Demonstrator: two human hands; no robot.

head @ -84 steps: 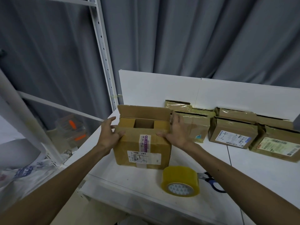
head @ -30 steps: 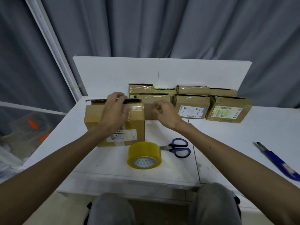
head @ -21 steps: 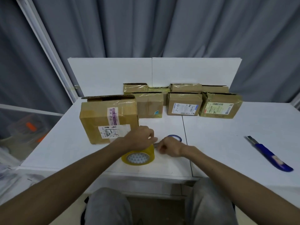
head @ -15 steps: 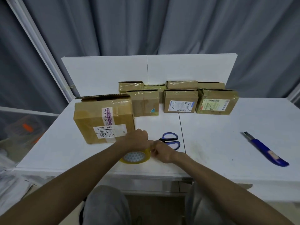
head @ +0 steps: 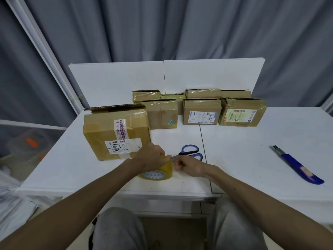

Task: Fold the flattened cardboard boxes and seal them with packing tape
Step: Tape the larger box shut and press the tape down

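Hands together on yellowish clear packing-tape roll (head: 163, 173), white table (head: 248, 165).
Left hand (head: 150, 157) grips it from above; right hand (head: 188, 166) pinches its rim; brown cardboard box (head: 108, 130) behind.

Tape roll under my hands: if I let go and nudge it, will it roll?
The tape roll seems to stand on its rim, hole facing you, so a sideways nudge would probably roll it. The left hand gripping its top likely steadies it. Its glossy band may feel slick.
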